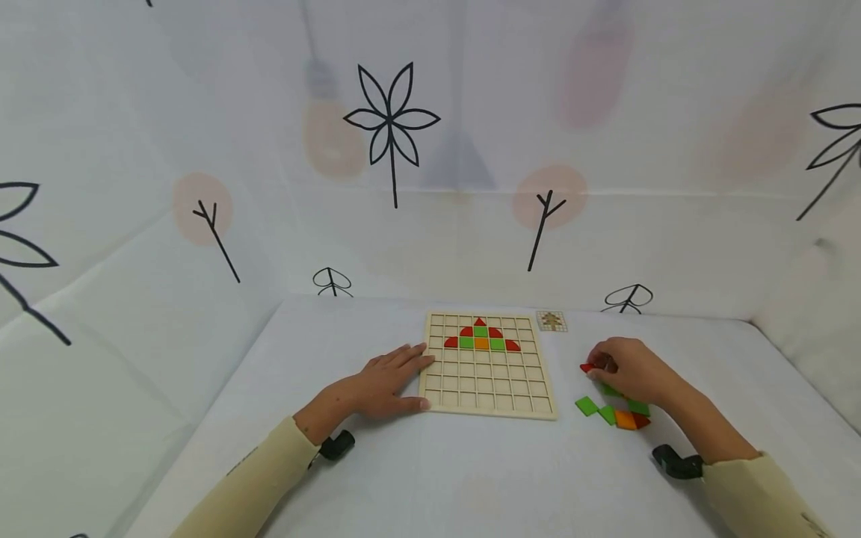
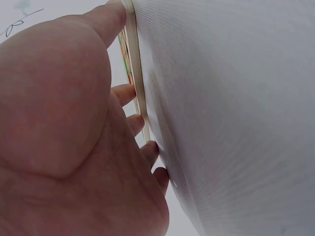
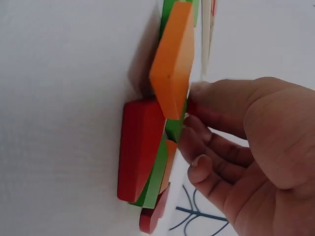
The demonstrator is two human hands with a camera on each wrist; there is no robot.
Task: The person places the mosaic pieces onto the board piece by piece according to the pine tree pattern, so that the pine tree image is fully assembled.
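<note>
My left hand lies with its fingers spread along the left side of the pale gridded board, fingertips at its edge. In the left wrist view, the fingers touch the board's side. Coloured pieces fill a stepped shape on its upper rows: a red triangle on top, then red rounded pieces at the ends, green squares and an orange square. To the right of the board, my right hand pinches a small red block between thumb and fingers, over the loose blocks.
Loose green, orange and red blocks lie close together below my right hand. A small card with a tree picture lies by the board's upper right corner. A white cloth wall with plant drawings stands behind the table.
</note>
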